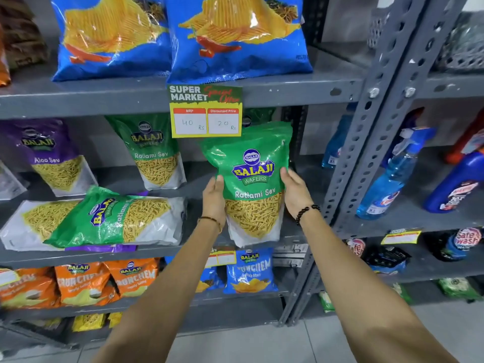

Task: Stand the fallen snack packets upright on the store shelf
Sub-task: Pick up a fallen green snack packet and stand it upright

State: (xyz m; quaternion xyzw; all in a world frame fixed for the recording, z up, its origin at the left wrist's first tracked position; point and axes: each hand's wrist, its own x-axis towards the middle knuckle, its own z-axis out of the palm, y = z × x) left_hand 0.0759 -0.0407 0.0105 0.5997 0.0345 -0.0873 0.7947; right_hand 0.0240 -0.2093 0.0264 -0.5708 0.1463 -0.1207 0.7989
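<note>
I hold a green Ratlami Sev packet upright at the right end of the grey middle shelf. My left hand grips its left edge and my right hand grips its right edge. To the left, another green Ratlami Sev packet lies flat on its side, resting on top of a fallen purple packet. Behind them stand an upright green packet and an upright purple Aloo Sev packet.
A yellow price tag hangs from the upper shelf, just above the held packet. Blue chip bags stand above. A perforated grey upright post borders the right side; spray bottles stand beyond it. Orange and blue packets fill the lower shelf.
</note>
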